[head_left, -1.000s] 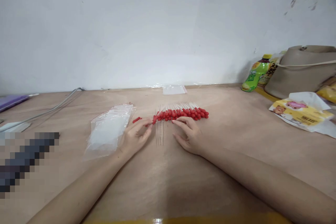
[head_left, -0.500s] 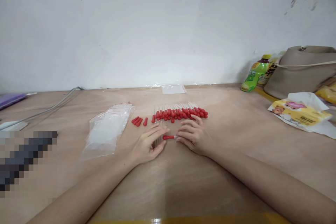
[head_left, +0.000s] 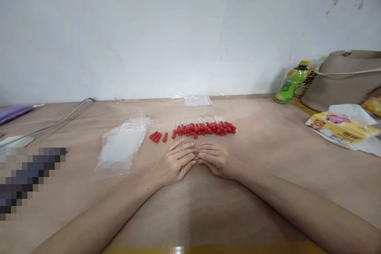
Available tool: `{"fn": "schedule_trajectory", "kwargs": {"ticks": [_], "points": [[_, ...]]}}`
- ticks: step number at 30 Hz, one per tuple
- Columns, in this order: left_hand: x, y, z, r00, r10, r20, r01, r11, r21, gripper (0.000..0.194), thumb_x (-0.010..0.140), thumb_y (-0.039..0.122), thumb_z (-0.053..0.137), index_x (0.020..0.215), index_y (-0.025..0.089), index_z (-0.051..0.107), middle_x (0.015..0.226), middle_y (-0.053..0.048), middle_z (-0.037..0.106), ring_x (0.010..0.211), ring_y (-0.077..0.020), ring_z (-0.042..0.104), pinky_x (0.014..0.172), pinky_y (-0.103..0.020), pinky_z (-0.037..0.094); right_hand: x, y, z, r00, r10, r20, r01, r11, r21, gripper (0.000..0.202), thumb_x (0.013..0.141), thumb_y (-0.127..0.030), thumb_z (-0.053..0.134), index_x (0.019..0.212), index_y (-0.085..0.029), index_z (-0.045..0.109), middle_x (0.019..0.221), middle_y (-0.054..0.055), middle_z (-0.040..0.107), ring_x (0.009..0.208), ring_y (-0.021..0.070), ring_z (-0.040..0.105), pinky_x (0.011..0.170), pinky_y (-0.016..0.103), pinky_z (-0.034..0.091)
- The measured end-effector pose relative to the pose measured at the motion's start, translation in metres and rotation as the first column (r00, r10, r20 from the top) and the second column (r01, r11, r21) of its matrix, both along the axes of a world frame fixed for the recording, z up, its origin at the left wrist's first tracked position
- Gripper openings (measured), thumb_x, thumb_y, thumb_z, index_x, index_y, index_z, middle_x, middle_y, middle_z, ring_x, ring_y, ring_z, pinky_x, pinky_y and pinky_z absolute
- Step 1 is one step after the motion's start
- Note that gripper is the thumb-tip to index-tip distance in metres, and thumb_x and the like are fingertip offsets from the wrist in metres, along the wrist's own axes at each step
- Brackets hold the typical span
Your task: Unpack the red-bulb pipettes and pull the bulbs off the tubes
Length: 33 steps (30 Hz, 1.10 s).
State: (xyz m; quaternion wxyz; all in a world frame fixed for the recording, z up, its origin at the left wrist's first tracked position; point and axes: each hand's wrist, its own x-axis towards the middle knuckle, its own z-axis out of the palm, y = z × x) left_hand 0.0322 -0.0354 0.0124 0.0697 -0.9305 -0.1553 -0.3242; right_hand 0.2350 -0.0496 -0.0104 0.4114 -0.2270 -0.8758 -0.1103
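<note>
Since half a second ago, my left hand (head_left: 180, 160) has shifted across towards my right hand (head_left: 214, 158), and the red end of the dropper (head_left: 196, 159) that showed between them has gone out of sight behind my fingers. Both hands are now nearly fingertip to fingertip, low over the brown surface (head_left: 226, 214). My left thumb and fingers are drawn together around the dropper's hidden bulb end, and my right thumb and fingers close on its other end, so that only a small clear bit of it shows in the gap. Just beyond my hands lies a row of finished droppers (head_left: 205, 128), red bulbs towards me and pale thin tubes pointing to the wall (head_left: 190, 35). To the left of that row I have a few loose red bulbs (head_left: 155, 137), one set slightly apart from the others. Farther left, clear plastic bags (head_left: 119, 147) lie fanned in a stack, and another small bag (head_left: 197, 101) sits near the wall. Off to my right a green bottle (head_left: 290, 83) leans beside a beige handbag (head_left: 342, 81), with a yellow packet (head_left: 339, 127) lying in front
</note>
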Motion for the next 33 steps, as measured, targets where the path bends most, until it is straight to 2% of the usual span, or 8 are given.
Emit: {"fn": "schedule_trajectory", "kwargs": {"ticks": [8, 15, 19, 33], "points": [[-0.002, -0.003, 0.004, 0.999, -0.023, -0.048, 0.021, 0.998, -0.052, 0.015, 0.086, 0.016, 0.045, 0.091, 0.016, 0.059, 0.098, -0.004, 0.067, 0.110, -0.0170, 0.054, 0.107, -0.041, 0.028, -0.001, -0.005, 0.004, 0.998, 0.030, 0.059, -0.029, 1.000, -0.012, 0.013, 0.085, -0.015, 0.049, 0.093, -0.012, 0.058, 0.096, 0.008, 0.067, 0.100, 0.0154, 0.058, 0.097, 0.033, 0.045], [-0.005, -0.003, 0.003, 0.994, -0.017, -0.110, -0.001, 0.987, -0.161, 0.019, 0.088, 0.017, 0.040, 0.087, 0.016, 0.058, 0.092, -0.004, 0.067, 0.111, -0.0171, 0.053, 0.108, -0.042, 0.027, 0.001, -0.007, 0.008, 0.997, 0.010, 0.073, -0.015, 0.997, 0.071, 0.015, 0.086, -0.015, 0.046, 0.094, -0.013, 0.058, 0.094, 0.008, 0.067, 0.100, 0.0148, 0.059, 0.098, 0.033, 0.045], [-0.006, -0.003, 0.003, 0.994, -0.031, -0.103, 0.013, 0.985, -0.173, 0.019, 0.088, 0.016, 0.039, 0.088, 0.016, 0.058, 0.093, -0.004, 0.067, 0.111, -0.0169, 0.053, 0.108, -0.041, 0.028, 0.002, -0.010, 0.010, 0.996, -0.005, 0.091, -0.008, 0.990, 0.143, 0.015, 0.085, -0.014, 0.049, 0.096, -0.011, 0.059, 0.096, 0.010, 0.067, 0.100, 0.0162, 0.059, 0.099, 0.033, 0.045], [-0.008, -0.003, 0.003, 0.991, -0.044, -0.124, 0.022, 0.985, -0.171, 0.020, 0.089, 0.018, 0.038, 0.091, 0.016, 0.058, 0.093, -0.005, 0.067, 0.111, -0.0181, 0.052, 0.107, -0.041, 0.031, 0.012, -0.012, 0.014, 0.986, -0.010, 0.167, -0.027, 0.976, 0.217, 0.019, 0.085, -0.011, 0.048, 0.098, -0.009, 0.061, 0.097, 0.011, 0.067, 0.107, 0.0186, 0.056, 0.097, 0.036, 0.046]]}}
